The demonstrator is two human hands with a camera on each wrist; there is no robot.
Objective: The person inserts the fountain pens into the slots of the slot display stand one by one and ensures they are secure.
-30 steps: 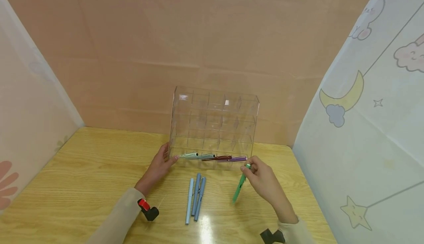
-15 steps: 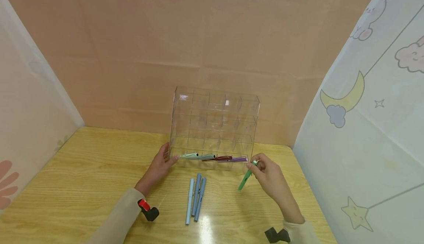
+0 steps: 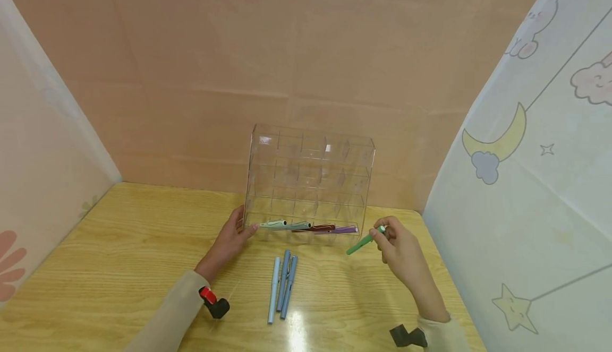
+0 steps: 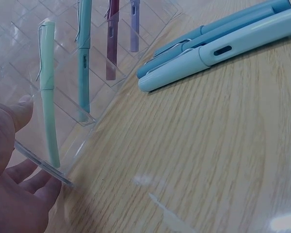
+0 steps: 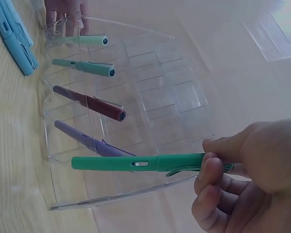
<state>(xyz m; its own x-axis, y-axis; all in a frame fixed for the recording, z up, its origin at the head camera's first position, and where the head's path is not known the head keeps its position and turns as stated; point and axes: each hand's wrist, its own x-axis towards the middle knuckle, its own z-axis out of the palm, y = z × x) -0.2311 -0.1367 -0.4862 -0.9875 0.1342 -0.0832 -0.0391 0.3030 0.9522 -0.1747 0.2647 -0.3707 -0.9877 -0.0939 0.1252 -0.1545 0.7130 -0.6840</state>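
A clear acrylic rack (image 3: 308, 185) with rows of small compartments stands upright at the back of the table. My left hand (image 3: 231, 238) grips its lower left edge, thumb in front and fingers behind. In the bottom row lie a mint pen (image 4: 47, 68), a teal pen (image 4: 84, 63), a dark red pen (image 3: 321, 228) and a purple pen (image 3: 345, 230). To the right of the rack, my right hand (image 3: 401, 254) pinches a capped green pen (image 5: 116, 163) near its cap end. The pen points left and tilts downward, apart from the rack in the head view.
On the wooden table (image 3: 143, 256), in front of the rack, lie a light blue pen (image 3: 273, 291) and two darker blue pens (image 3: 283, 280) side by side. A peach backdrop (image 3: 306, 49) rises behind, with a patterned white sheet (image 3: 540, 192) at the right.
My right hand has moved right and slightly away from me with the green pen, which has swung from steep to nearer level. The left hand and rack have stayed put.
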